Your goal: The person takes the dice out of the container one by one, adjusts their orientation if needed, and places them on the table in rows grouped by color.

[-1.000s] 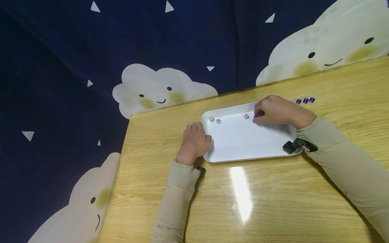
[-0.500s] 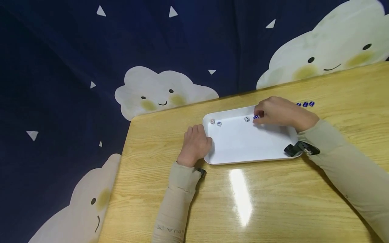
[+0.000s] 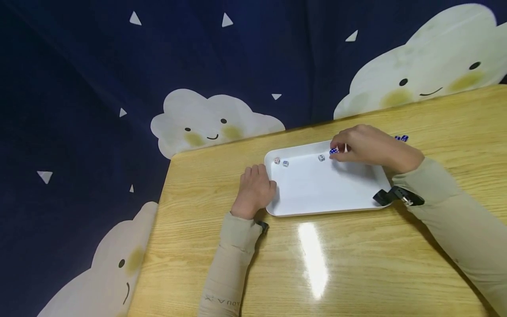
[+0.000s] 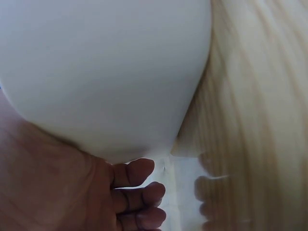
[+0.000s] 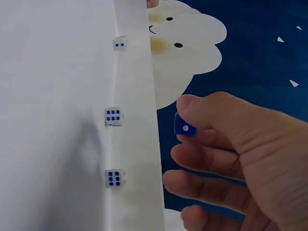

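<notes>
In the head view, my left hand [image 3: 255, 190] holds the left end of a shallow white tray [image 3: 317, 211], thumb over the rim. Its fingertips [image 4: 153, 192] curl beside the tray's outer wall in the left wrist view. My right hand [image 3: 366, 145] is over the tray's far right part. Between thumb and forefinger it pinches a blue die [image 5: 185, 126] with white dots, while the other fingers are bent and free. Inside the tray by the far wall are three white dice: one at the left [image 3: 277, 160], one beside it [image 3: 285, 163], and one near my right hand [image 3: 321, 157].
Blue dice [image 3: 404, 138] lie on the wooden table [image 3: 356, 255] beyond my right wrist, partly hidden by it. A dark blue curtain [image 3: 237, 53] printed with clouds hangs along the table's far and left edges. Dark wrist cameras [image 3: 398, 196] are strapped to my wrists.
The head view has tilted slightly. My right hand has shifted a little and the blue die has turned in its fingertips; my forearm now covers more of the blue dice outside. The left hand stays put.
</notes>
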`<state>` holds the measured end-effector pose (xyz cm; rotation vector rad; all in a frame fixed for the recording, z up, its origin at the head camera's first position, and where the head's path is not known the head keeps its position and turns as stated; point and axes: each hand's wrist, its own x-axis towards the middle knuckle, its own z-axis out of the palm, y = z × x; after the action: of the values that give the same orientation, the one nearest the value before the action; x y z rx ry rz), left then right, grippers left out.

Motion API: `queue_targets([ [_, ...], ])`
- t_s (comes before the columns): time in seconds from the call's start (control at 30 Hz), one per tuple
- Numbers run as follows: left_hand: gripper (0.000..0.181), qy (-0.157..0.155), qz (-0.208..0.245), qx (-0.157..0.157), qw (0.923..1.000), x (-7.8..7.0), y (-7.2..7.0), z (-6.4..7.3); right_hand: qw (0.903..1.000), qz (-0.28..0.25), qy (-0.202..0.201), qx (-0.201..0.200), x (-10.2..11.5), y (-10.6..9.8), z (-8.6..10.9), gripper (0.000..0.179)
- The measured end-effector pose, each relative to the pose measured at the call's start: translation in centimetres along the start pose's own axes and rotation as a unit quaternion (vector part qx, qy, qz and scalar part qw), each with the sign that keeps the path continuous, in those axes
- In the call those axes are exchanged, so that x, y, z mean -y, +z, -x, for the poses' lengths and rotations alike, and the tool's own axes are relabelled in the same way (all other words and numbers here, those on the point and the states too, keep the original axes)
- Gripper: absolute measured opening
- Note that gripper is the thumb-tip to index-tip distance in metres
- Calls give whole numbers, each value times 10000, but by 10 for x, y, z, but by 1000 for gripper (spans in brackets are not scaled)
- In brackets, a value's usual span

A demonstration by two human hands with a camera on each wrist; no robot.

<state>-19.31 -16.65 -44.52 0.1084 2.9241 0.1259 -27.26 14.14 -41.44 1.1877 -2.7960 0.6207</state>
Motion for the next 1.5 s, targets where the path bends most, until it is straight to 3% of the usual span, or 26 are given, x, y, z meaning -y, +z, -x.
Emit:
queue_targets([
  [0.6,36,-69,55,15,10000,-2,0,0,9997,66,90,-222,14,-29,14,11],
  [0.97,36,-101,115,12,9999,-3,0,1,9962,-163,-389,-764,3,-32,31,13],
  [1.5,35,-26,99,8,9999,10,-2,8,9958,205,18,-895,-11,-36,59,18],
])
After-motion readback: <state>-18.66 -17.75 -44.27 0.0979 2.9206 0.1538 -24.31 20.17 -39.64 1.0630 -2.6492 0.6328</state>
